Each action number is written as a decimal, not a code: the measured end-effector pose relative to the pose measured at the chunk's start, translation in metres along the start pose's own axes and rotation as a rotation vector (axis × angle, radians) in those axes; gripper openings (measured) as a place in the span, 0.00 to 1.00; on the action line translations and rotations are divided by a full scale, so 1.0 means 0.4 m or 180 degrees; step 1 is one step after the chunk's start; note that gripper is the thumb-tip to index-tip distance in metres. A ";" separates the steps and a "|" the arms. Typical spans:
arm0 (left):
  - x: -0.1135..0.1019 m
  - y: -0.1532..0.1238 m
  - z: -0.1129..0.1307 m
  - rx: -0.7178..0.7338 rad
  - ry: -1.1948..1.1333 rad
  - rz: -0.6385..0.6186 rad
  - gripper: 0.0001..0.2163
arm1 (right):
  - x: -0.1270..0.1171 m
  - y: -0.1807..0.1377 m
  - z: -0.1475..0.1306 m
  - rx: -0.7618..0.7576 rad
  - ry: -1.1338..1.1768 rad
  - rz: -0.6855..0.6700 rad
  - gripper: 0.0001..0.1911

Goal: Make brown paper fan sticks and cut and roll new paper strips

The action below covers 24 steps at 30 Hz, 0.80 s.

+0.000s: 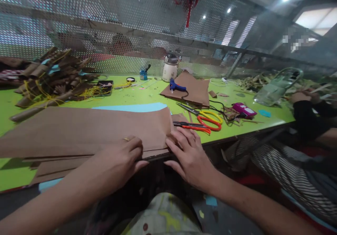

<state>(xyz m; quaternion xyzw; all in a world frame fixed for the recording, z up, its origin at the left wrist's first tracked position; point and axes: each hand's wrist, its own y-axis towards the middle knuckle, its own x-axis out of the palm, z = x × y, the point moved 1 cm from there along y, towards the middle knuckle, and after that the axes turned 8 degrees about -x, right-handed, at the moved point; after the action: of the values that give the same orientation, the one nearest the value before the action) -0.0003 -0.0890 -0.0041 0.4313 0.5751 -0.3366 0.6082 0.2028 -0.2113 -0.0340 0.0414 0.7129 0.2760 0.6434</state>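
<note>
A long sheet of brown paper (89, 128) lies across the table in front of me, over more brown sheets and a light blue sheet (131, 107). My left hand (126, 159) is closed at the near edge of the paper, its fingers curled on the sheet and the thumb along the edge. At the sheet's right end, which looks creased, rests my right hand (191, 154). Its fingers are stretched out on the edge, the thumb apart below. Just beyond it lie scissors with yellow and red handles (210, 119) and another tool with orange handles (196, 127).
A blue glue gun (177, 86) lies on stacked brown paper (197, 87). Behind stands a white bottle (170, 70). A purple box (243, 110) and a clear jug (275, 87) are to the right, near a co-worker's hands (302, 96). Tied brown rolls (52, 77) pile at left.
</note>
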 end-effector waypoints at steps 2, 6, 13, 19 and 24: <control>0.007 0.018 0.029 0.0043 0.0089 0.0119 0.11 | 0.001 0.007 -0.020 0.0183 -0.0108 0.0086 0.24; 0.042 0.021 0.060 0.0048 0.0405 0.0401 0.12 | 0.027 0.013 -0.054 0.0093 -0.0119 0.0121 0.25; 0.076 -0.003 0.052 -0.0285 0.0485 0.0721 0.14 | 0.048 -0.017 -0.040 0.0025 0.0070 -0.0019 0.26; 0.051 0.015 0.035 -0.0199 0.0213 0.0625 0.10 | 0.000 -0.084 0.029 0.0445 -0.0154 0.0443 0.19; 0.011 0.083 -0.013 -0.0362 -0.0436 0.0116 0.14 | -0.050 -0.043 0.127 0.0306 -0.0073 0.0604 0.11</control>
<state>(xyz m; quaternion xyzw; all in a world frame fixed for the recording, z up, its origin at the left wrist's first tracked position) 0.0280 -0.0704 -0.0039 0.3825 0.5423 -0.3209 0.6757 0.2591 -0.2169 -0.0250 0.1426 0.7108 0.3007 0.6197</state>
